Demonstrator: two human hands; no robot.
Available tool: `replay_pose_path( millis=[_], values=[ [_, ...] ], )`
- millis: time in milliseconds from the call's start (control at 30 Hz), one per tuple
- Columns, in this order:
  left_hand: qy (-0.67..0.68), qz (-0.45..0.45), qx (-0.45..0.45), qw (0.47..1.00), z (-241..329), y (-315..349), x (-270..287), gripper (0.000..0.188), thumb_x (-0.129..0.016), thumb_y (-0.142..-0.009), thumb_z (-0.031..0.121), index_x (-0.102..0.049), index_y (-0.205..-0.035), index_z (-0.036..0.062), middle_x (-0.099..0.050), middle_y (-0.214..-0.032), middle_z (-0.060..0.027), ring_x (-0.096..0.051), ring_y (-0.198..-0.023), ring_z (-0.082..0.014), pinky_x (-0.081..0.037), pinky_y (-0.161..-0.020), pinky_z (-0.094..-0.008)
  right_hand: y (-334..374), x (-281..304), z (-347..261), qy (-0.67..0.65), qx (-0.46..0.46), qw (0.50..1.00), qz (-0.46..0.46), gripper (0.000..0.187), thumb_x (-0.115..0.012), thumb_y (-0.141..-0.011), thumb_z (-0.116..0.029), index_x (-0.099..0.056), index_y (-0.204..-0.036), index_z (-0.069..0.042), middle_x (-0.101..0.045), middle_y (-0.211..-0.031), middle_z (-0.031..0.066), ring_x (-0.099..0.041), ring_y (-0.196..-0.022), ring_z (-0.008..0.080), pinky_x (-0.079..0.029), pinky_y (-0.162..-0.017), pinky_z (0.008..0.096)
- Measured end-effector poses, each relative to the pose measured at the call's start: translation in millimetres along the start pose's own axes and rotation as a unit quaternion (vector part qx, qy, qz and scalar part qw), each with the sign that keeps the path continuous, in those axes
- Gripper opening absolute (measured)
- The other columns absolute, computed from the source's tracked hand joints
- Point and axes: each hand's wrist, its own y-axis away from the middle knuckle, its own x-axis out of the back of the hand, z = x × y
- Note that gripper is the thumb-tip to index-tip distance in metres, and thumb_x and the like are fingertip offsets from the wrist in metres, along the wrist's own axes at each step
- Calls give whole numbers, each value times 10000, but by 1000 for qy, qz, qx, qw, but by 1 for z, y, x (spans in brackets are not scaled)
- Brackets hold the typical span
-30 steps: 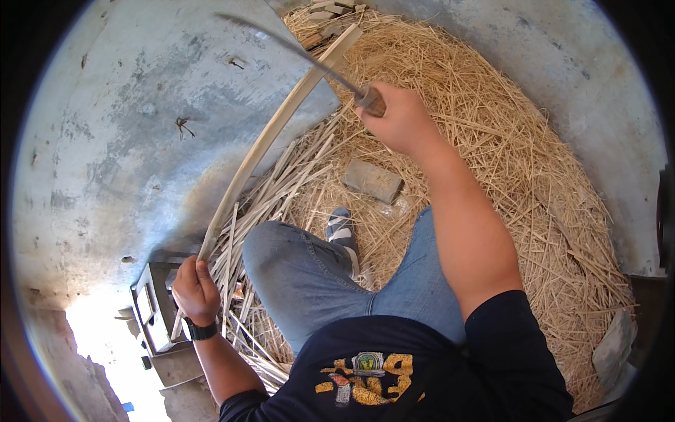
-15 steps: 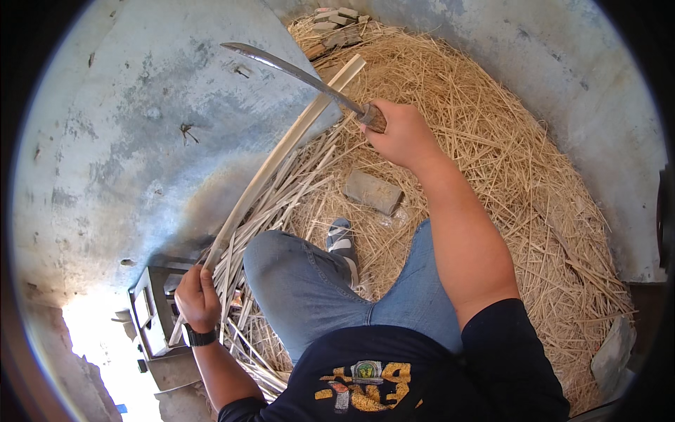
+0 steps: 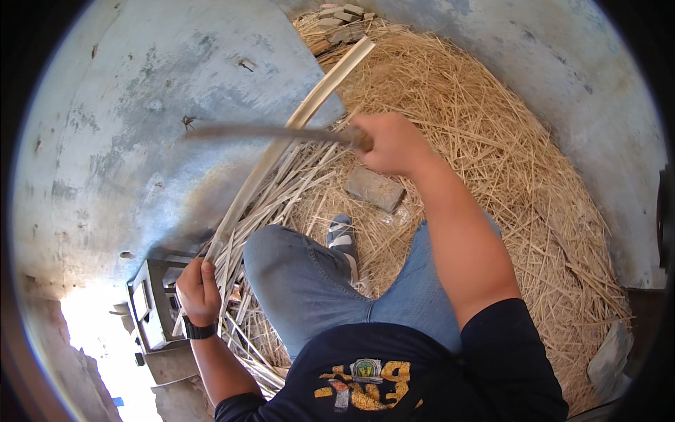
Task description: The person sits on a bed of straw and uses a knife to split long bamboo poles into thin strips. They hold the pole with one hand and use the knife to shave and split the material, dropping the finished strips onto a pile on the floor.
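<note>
In the head view, the knife (image 3: 246, 131) has swung down, its blurred blade now crossing the pale strip (image 3: 328, 84) nearer the left hand (image 3: 199, 290), which pinches the strip's lower part. The right hand (image 3: 394, 144) is wrapped round the handle. Thin slats (image 3: 292, 190) lie beside the left grip, seemingly finished; the long held strip looks unsplit.

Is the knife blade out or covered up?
Out: the long blade sticks out from the right hand, across the pale strip. No cover shows, though it looks blurry.
</note>
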Motion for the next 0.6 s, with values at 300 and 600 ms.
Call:
replay_pose_path(
  millis=[300, 600],
  values=[
    [51, -19, 69, 996, 8, 4, 1, 261, -681, -963, 256, -652, -899, 5, -593, -642, -131, -548, -545, -203, -419, -542, -343, 3, -19, -25, -27, 28, 999, -17, 215, -722, -771, -157, -679, -977, -114, -710, -826, 137, -709, -830, 368, -557, -753, 481],
    [0, 10, 64, 998, 17, -2, 0, 248, -808, -838, 184, -633, -849, 9, -588, -574, -101, -518, -477, -161, -399, -486, -321, 1, 2, -20, 1, -28, 998, -51, 219, -730, -792, -140, -702, -1008, -127, -708, -829, 147, -685, -755, 322, -541, -713, 429]
  ],
)
